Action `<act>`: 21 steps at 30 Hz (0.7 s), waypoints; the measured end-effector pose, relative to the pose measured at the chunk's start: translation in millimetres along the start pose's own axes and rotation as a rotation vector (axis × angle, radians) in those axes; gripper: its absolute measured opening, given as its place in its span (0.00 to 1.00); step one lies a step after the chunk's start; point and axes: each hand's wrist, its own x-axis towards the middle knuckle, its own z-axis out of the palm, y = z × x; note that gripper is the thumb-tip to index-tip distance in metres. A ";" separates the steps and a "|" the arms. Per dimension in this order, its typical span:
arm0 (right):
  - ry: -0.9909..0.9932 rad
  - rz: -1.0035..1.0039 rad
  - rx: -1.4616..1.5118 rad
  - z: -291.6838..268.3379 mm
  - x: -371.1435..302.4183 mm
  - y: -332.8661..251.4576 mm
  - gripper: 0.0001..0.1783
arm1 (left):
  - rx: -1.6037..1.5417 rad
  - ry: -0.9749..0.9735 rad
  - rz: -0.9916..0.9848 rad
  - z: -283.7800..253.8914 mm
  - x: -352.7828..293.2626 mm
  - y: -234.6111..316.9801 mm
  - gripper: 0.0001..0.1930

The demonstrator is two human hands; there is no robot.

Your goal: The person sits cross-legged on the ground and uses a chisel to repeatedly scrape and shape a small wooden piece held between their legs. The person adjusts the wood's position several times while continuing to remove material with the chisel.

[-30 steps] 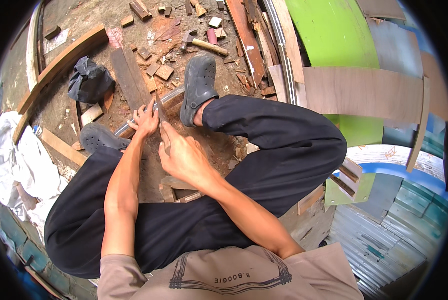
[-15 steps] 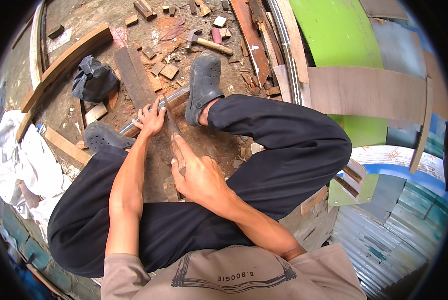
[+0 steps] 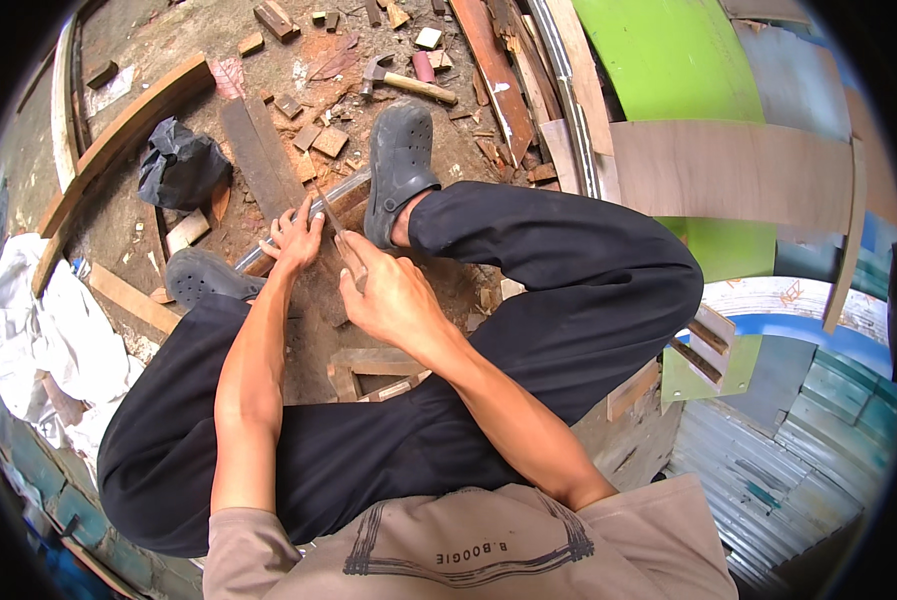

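Note:
A handsaw [image 3: 354, 262] with a wooden handle is in the grip of my right hand [image 3: 393, 305], its index finger stretched along the handle. The blade points away from me and meets the near end of a dark brown plank [image 3: 263, 150]. My left hand [image 3: 296, 238] lies on that end, fingers spread and pressing down, the thumb close to the blade. Under the plank runs a bar with a shiny metal edge [image 3: 346, 190], crossing between my two clogs. The blade's contact with the wood is partly hidden by my hands.
A claw hammer [image 3: 408, 84] lies beyond my right clog [image 3: 400, 165], among several wood offcuts [image 3: 329, 141]. At left are a black plastic bag [image 3: 180, 165], a curved-looking timber [image 3: 128, 140] and a white cloth [image 3: 43, 330]. Boards and a green sheet [image 3: 668, 60] lie at right.
My right hand with the handsaw has moved away from me, pushing the blade forward along the plank. Pieces of wood near my lap now show. My left hand stays on the plank.

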 end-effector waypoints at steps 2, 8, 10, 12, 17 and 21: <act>-0.022 0.016 -0.037 -1.6 -4.9 -8.6 0.30 | 0.008 -0.001 -0.010 2.0 0.8 -5.3 0.32; -0.046 0.027 -0.040 4.2 -17.0 -19.4 0.31 | 0.017 0.013 -0.003 3.8 -1.2 -4.1 0.31; -0.015 0.000 -0.021 6.4 -9.5 -17.3 0.31 | 0.008 0.009 0.007 2.0 3.3 -4.9 0.31; -0.032 0.009 -0.006 5.3 -6.7 -19.4 0.30 | 0.011 0.015 -0.003 4.7 0.2 -5.5 0.31; -0.019 0.009 -0.004 6.7 0.6 -23.5 0.29 | 0.004 0.022 0.004 4.0 1.2 -5.9 0.31; -0.010 -0.002 -0.003 9.7 9.8 -20.8 0.27 | 0.046 0.012 0.017 7.1 0.6 -5.8 0.30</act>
